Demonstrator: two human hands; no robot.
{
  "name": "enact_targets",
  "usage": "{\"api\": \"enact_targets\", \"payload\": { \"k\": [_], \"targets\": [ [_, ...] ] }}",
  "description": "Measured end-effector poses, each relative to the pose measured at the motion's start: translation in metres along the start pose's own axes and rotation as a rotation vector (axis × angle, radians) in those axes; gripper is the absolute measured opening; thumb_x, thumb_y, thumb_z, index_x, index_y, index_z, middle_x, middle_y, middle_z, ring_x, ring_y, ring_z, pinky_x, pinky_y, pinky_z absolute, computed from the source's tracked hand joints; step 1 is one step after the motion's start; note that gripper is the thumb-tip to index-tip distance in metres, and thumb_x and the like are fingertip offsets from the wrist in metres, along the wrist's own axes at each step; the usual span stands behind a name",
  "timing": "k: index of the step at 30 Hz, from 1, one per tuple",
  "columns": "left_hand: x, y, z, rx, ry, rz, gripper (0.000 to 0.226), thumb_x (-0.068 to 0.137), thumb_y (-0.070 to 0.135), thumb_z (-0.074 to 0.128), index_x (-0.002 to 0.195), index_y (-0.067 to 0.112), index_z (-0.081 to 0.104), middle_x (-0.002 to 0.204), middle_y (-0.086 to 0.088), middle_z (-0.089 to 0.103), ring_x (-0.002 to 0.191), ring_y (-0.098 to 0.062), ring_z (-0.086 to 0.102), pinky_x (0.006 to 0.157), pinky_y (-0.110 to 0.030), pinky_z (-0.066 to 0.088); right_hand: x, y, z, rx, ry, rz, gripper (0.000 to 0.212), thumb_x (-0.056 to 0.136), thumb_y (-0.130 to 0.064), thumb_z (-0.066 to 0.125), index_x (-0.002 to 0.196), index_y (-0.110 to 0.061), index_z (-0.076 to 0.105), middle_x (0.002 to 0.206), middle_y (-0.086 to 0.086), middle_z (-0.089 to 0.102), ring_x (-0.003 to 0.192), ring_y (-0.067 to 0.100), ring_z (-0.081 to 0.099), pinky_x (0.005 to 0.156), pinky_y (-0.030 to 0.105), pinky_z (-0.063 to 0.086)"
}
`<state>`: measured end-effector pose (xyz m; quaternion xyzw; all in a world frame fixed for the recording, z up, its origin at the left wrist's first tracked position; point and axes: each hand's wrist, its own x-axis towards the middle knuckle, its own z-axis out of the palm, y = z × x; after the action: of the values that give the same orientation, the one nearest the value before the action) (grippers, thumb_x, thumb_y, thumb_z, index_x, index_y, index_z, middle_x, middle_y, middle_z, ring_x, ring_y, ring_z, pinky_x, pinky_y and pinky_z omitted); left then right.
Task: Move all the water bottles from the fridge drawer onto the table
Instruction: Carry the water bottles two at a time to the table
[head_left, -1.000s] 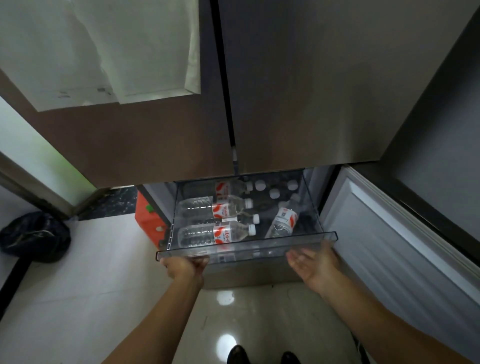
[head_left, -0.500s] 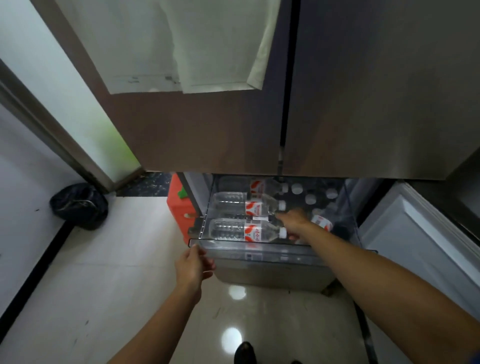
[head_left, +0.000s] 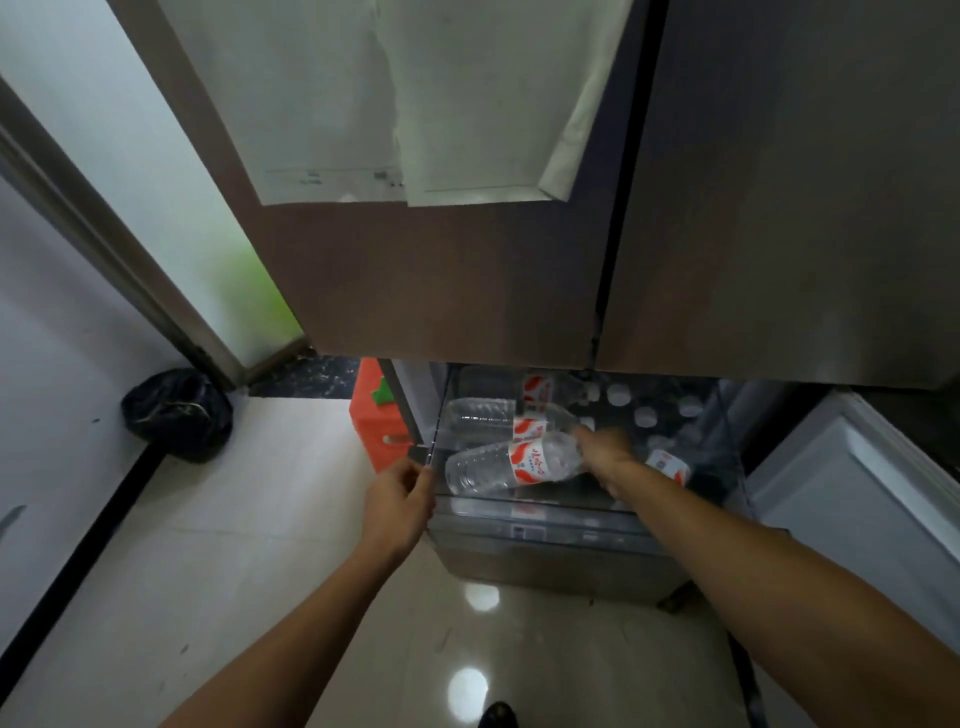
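Since a moment ago, the near bottle (head_left: 514, 465) has tipped out of its flat spot and its bottom end has swung closer to the front. The right hand (head_left: 605, 449) curls round its cap end and grips it. The left hand (head_left: 400, 499) pinches the near left corner of the drawer (head_left: 545, 506) to hold it open. The bottle is inside the drawer, just above the front rim. It lies long from left to right, a bit slanted, with the bottom to the near left and the cap to the far right. To do this well, I think the hand should squeeze firmly and lift the bottom over the rim. More bottles (head_left: 483, 413) lie behind. An orange box (head_left: 374, 415) sits on the left, and a black bag (head_left: 176, 413) farther left.
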<state>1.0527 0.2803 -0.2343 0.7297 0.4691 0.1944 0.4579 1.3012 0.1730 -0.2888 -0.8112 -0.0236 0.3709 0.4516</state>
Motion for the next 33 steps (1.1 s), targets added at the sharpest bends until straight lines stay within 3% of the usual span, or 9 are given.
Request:
{"api": "enact_targets", "payload": {
  "k": [5,8,10,13,16,20,26,30,33],
  "targets": [
    [0.033,0.019,0.014,0.199,-0.055,0.194,0.018,0.096,0.025,0.051,0.082,0.019,0.060,0.073,-0.002,0.065,0.068,-0.021,0.063,0.068,-0.042,0.056,-0.023,-0.010,-0.058,-0.331,0.210,-0.286,0.031,0.088,-0.039,0.051,0.077,-0.012,0.061,0.083,0.012,0.063,0.076,0.031,0.058,0.067,0.031,0.040],
    [0.052,0.036,0.041,0.393,-0.109,0.327,0.012,0.094,0.025,0.051,0.092,0.015,0.058,0.079,-0.004,0.065,0.073,-0.025,0.063,0.069,-0.042,0.054,-0.036,0.002,-0.108,-0.337,0.345,-0.303,0.033,0.089,-0.038,0.049,0.075,-0.010,0.060,0.080,0.011,0.061,0.075,0.031,0.056,0.064,0.033,0.038],
    [0.064,0.049,0.076,0.568,-0.253,0.442,0.014,0.093,0.025,0.051,0.097,0.013,0.056,0.090,-0.009,0.064,0.081,-0.030,0.062,0.071,-0.042,0.053,-0.043,0.015,-0.142,-0.328,0.474,-0.266,0.035,0.089,-0.038,0.048,0.068,-0.011,0.055,0.079,0.014,0.060,0.072,0.031,0.051,0.064,0.034,0.037],
    [0.072,0.060,0.107,0.847,-0.367,0.571,0.027,0.092,0.025,0.049,0.115,0.011,0.054,0.117,-0.014,0.056,0.101,-0.033,0.057,0.081,-0.041,0.050,-0.059,0.023,-0.159,-0.360,0.570,-0.314,0.030,0.088,-0.033,0.051,0.065,-0.013,0.049,0.080,0.018,0.062,0.071,0.033,0.052,0.063,0.035,0.036],
    [0.085,0.069,0.146,1.003,-0.430,0.660,0.037,0.089,0.025,0.053,0.124,0.014,0.053,0.129,-0.013,0.053,0.112,-0.034,0.053,0.092,-0.040,0.045,-0.066,0.038,-0.170,-0.347,0.655,-0.327,0.024,0.086,-0.030,0.055,0.071,-0.011,0.054,0.080,0.017,0.064,0.076,0.035,0.058,0.065,0.035,0.040],
    [0.099,0.067,0.182,1.122,-0.529,0.688,0.049,0.082,0.028,0.064,0.127,0.018,0.049,0.131,-0.014,0.052,0.118,-0.033,0.050,0.097,-0.040,0.043,-0.067,0.056,-0.169,-0.357,0.670,-0.352,0.024,0.085,-0.026,0.060,0.067,-0.018,0.046,0.070,0.015,0.061,0.067,0.030,0.055,0.061,0.033,0.037],
    [0.098,0.059,0.190,1.219,-0.460,0.824,0.048,0.082,0.035,0.066,0.125,0.020,0.051,0.134,-0.009,0.048,0.124,-0.031,0.041,0.091,-0.041,0.043,-0.058,0.070,-0.154,-0.387,0.626,-0.369,0.024,0.087,-0.032,0.058,0.068,-0.021,0.047,0.061,-0.001,0.049,0.058,0.020,0.042,0.056,0.029,0.030],
    [0.086,0.064,0.180,1.253,-0.421,0.920,0.050,0.077,0.030,0.070,0.122,0.018,0.053,0.134,-0.009,0.047,0.124,-0.030,0.038,0.097,-0.045,0.036,-0.056,0.067,-0.148,-0.419,0.565,-0.393,0.024,0.086,-0.039,0.057,0.070,-0.024,0.047,0.063,-0.001,0.051,0.057,0.019,0.045,0.050,0.028,0.028],
    [0.079,0.075,0.159,1.218,-0.342,0.945,0.047,0.081,0.037,0.065,0.122,0.018,0.051,0.127,-0.009,0.053,0.116,-0.029,0.047,0.094,-0.043,0.042,-0.057,0.057,-0.145,-0.441,0.521,-0.435,0.024,0.084,-0.044,0.057,0.072,-0.026,0.047,0.063,-0.002,0.051,0.057,0.018,0.045,0.048,0.026,0.028]
  ]
}}
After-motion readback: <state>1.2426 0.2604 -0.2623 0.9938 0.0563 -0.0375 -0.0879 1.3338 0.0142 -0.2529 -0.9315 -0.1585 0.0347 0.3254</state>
